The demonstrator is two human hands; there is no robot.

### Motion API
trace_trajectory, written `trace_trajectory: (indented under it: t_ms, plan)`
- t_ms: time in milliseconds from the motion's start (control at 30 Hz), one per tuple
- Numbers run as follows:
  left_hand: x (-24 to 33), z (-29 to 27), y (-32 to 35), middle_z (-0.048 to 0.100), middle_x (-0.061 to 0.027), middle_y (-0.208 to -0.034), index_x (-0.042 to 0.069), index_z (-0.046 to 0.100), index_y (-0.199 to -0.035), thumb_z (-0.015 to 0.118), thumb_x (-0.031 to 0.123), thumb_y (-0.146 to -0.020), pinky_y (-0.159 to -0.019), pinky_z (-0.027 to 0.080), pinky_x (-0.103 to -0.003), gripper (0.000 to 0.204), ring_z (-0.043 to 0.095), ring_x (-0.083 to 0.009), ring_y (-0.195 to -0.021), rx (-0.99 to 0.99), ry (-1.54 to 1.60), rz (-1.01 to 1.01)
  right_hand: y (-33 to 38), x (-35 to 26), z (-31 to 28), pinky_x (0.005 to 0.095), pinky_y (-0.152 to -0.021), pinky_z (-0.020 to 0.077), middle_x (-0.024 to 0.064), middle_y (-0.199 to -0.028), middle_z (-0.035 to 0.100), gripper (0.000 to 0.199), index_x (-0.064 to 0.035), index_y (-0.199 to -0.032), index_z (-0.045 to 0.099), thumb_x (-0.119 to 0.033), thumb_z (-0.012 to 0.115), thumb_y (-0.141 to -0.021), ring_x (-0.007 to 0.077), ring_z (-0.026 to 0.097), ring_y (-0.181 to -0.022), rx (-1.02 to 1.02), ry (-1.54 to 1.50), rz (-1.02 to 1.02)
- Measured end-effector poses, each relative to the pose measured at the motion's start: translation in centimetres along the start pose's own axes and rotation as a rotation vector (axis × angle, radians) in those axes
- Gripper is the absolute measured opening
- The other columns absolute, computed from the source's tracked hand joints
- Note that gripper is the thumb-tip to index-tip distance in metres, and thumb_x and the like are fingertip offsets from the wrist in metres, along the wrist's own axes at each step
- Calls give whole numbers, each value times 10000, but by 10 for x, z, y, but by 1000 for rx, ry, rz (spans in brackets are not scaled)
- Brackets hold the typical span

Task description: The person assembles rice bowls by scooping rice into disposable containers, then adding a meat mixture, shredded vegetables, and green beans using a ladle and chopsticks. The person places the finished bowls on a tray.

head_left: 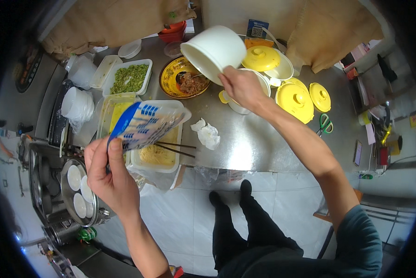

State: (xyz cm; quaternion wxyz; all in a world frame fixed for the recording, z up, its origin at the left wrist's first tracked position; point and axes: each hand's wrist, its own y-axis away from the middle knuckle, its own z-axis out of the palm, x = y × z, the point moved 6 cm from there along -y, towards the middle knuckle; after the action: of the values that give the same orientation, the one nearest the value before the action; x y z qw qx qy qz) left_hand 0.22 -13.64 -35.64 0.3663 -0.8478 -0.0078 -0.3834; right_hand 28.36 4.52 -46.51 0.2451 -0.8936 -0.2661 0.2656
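My left hand [113,178] pinches one end of a flat plastic packet [150,121] with blue and white print, held up over the left part of the counter. Raised over the back of the counter, my right hand [245,88] grips the rim of a white pot [219,48], tipped on its side. Below that hand stands another white pot [235,108] with a yellow handle. A container of pale noodles [156,156] lies partly behind the packet, with dark chopsticks [182,149] across its edge. Between my hands is a crumpled white tissue [208,135].
A patterned yellow bowl [171,74] holds brown minced food and a ladle. Chopped greens [129,78] fill a white tub. Yellow lids [295,103] and green-handled scissors [326,124] lie right. Stacked white bowls [78,103] stand left, white cups [80,204] in a metal pan below.
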Motion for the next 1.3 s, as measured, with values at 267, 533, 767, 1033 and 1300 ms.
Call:
trace_trajectory:
  t_ms: [267, 533, 767, 1033, 1300]
  plan:
    - [-33, -19, 33, 631, -76, -904, -52, 726, -1002, 700, 62, -952, -768, 460, -266, 127, 565, -165, -845, -81, -38, -126, -17, 9, 84, 507, -596, 530, 195, -683, 662, 219, -19, -909, 589, -219, 578, -997, 421, 657, -625, -178, 234, -58]
    - [-22, -17, 45, 622, -67, -910, -55, 723, -999, 690, 33, -950, -759, 440, -256, 106, 552, -156, -833, -127, -14, -123, -11, -1, 34, 431, -570, 528, 169, -687, 666, 256, 7, -903, 592, -223, 583, -1016, 329, 656, -589, -20, -24, 127]
    - [14, -13, 39, 594, -58, -936, -57, 705, -999, 636, 0, -966, -740, 407, -241, 95, 518, -142, -843, -90, 46, -157, 160, -15, -51, 241, -510, 478, 59, -737, 655, 255, 10, -1073, 632, -238, 576, -1053, 102, 581, -539, 17, -1078, 935]
    - [46, 88, 64, 603, -90, -929, -10, 726, -939, 673, -26, -841, -775, 457, -311, 112, 578, -212, -896, -453, 299, -83, 302, 18, -23, 252, -569, 531, 66, -769, 690, 398, -25, -1000, 649, -412, 570, -1047, 119, 628, -583, -362, -1066, 1176]
    - [47, 193, 149, 613, 10, -935, 141, 763, -911, 732, 99, -826, -969, 371, -421, 100, 582, -201, -959, -731, 191, 253, 212, 117, -7, 298, -537, 520, 121, -843, 707, 520, 30, -1035, 658, -464, 495, -1042, 167, 647, -630, -177, -671, 1183]
